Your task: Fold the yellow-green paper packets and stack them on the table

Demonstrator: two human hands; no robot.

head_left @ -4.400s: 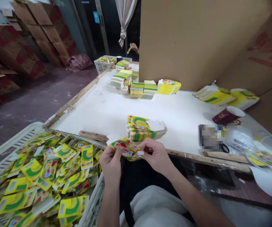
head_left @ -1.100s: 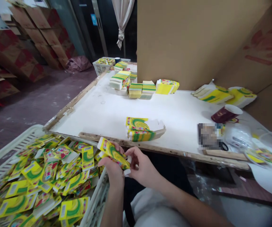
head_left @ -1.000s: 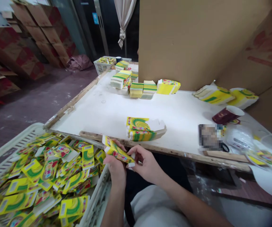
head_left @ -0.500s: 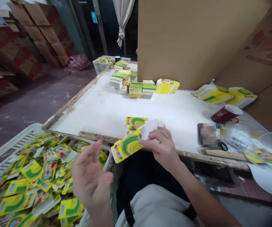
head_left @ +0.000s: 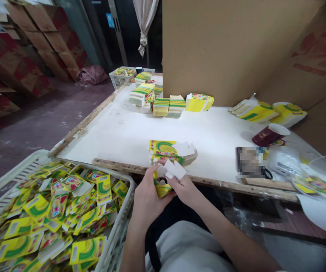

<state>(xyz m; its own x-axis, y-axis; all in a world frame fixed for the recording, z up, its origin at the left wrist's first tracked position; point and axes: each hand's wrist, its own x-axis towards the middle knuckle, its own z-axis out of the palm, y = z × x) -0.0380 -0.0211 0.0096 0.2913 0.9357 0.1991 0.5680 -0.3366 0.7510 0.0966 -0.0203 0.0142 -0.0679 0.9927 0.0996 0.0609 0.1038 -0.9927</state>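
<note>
A small yellow and green carton [head_left: 162,190] is between my hands just off the table's front edge, its white end flaps standing up. My left hand [head_left: 146,198] grips it from the left, with fingers and thumb around its sides. My right hand [head_left: 185,192] holds the right side, fingers by the white flaps [head_left: 176,170]. Past my hands, a few flattened yellow cartons [head_left: 163,147] lie on the white table [head_left: 117,139], white flaps pointing right. To my left is a white plastic crate [head_left: 124,211] full of yellow cartons [head_left: 89,219].
Stacks of folded cartons [head_left: 161,107] stand along the back beside a tall cardboard panel [head_left: 225,49]. A maroon cup [head_left: 266,136] lies tipped on the right, near a clear plastic-covered object [head_left: 286,164]. Further cartons [head_left: 256,111] lean at the back right.
My left hand has moved from over the crate to the carton and closed on it. The carton has turned and its end now faces up. A loose carton now lies on the crate's heap.
</note>
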